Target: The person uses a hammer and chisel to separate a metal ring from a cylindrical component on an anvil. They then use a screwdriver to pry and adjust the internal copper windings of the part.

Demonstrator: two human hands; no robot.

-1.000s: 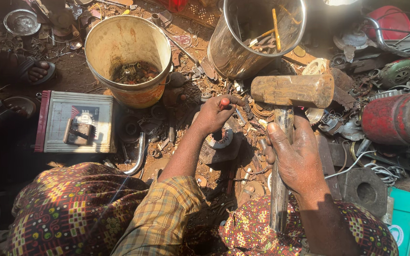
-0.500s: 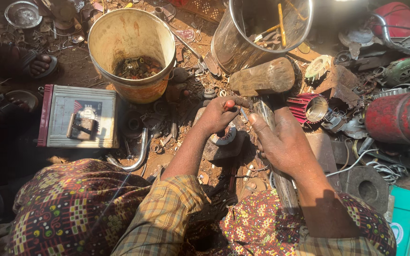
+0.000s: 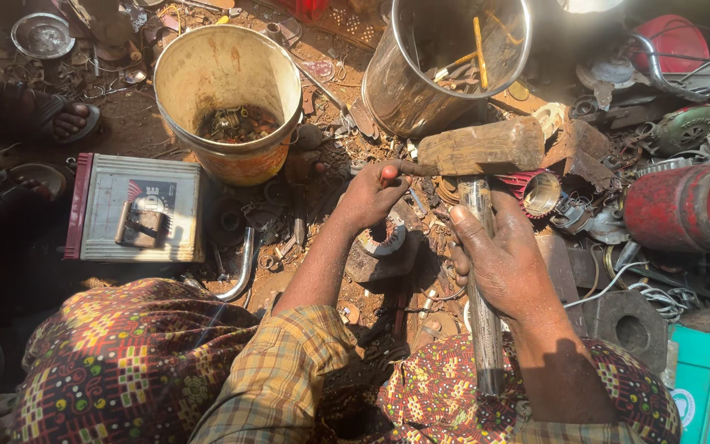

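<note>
Seen from the head camera, a hammer (image 3: pixel 472 148) is gripped by the right hand (image 3: pixel 499 263), fingers wrapped round its handle, while the left hand (image 3: pixel 371 197) pinches a chisel-like tool over a round metal part (image 3: pixel 381 238) on the scrap-strewn ground; a square blow is advised, fingers kept clear

A flat grey box (image 3: pixel 137 210) with a maroon edge lies to my left. Its lid carries a dark rectangular label (image 3: pixel 148 200).

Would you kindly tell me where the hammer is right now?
In the head view, the hammer is right of centre, gripped by the right hand, its head raised before the steel bucket.
</note>
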